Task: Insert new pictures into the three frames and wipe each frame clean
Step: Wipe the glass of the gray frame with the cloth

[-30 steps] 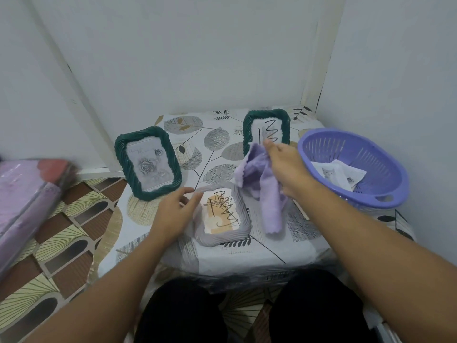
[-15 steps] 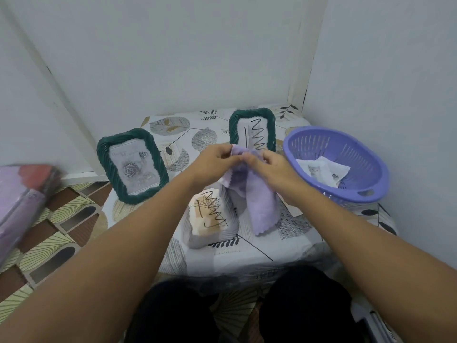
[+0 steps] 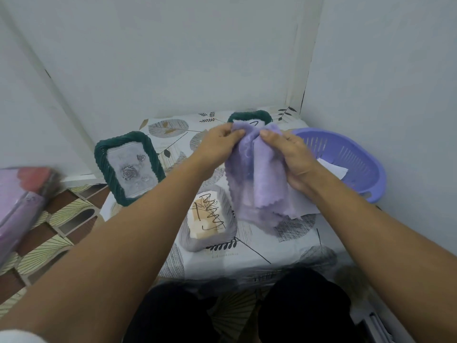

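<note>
Both hands hold the cloth (image 3: pixel 257 174) up above the table (image 3: pixel 259 246): left hand (image 3: pixel 220 142) pinches its top edge, right hand (image 3: pixel 289 159) grips beside it. White frame (image 3: pixel 207 219) lies flat below; green frames (image 3: pixel 128 167) (image 3: pixel 249 117) stand behind. Basket (image 3: pixel 346 162) at right.

Pale grey-white walls (image 3: pixel 173 58) meeting in a corner, leaf-print table (image 3: pixel 284 243), patterned brown floor tiles (image 3: pixel 49 233)

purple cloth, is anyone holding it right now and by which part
Yes. Both hands pinch the purple cloth along its top edge, the left hand and the right hand side by side, and the rest hangs down over the table.
</note>
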Motion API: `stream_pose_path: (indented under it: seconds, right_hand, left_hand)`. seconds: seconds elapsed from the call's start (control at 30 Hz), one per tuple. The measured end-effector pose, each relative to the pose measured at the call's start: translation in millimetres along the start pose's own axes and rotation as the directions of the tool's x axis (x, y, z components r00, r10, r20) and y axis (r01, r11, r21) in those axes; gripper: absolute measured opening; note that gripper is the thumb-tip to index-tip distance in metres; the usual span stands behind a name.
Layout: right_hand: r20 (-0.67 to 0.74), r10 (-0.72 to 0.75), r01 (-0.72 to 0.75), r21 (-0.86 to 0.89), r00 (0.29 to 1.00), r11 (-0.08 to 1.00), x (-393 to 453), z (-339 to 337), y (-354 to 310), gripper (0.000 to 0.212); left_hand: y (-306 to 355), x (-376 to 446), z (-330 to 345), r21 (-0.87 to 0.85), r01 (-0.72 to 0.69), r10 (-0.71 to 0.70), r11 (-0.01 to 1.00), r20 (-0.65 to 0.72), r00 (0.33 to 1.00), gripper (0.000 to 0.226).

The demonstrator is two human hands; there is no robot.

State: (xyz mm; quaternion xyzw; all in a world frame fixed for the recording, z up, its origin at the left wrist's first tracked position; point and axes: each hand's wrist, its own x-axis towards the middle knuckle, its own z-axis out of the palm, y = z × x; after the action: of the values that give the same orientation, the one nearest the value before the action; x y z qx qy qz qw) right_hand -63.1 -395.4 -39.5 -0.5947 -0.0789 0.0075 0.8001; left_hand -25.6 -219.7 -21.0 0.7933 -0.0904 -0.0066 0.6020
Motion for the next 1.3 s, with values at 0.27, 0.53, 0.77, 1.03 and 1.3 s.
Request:
stream_pose_path:
  seconds: [0.27, 0.53, 0.77, 1.03, 1.3]
  right_hand:
    - [-0.027, 0.174, -0.169, 0.137, 0.984, 0.976, 3, 13, 56, 0.011]
    - [0.108, 0.336, -0.236, -0.515, 0.936, 0.824, 18, 25, 80, 0.037]
    - [0.261, 0.429, 0.038, -0.886, 0.865, 0.462, 14, 59, 90, 0.037]
    - [0.334, 0.302, 0.163, -0.865, 0.893, 0.475, 24, 70, 114, 0.043]
    - [0.259, 0.141, 0.152, -0.842, 0.955, 0.517, 30, 66, 132, 0.031]
  left_hand:
    - [-98, -55, -63, 0.495, 0.127, -0.083, 0.859, -0.110, 0.991, 0.035]
    - [-171, -94, -93, 0.613, 0.050, 0.077, 0.789, -0.179, 0.981, 0.031]
    - [-183, -98, -92, 0.581, 0.060, 0.119, 0.811, -0.265, 0.957, 0.033]
    - [-190, -93, -93, 0.589, 0.094, 0.116, 0.802, -0.310, 0.944, 0.035]
    - [-192, -92, -92, 0.578, 0.085, 0.128, 0.811, -0.318, 0.939, 0.035]
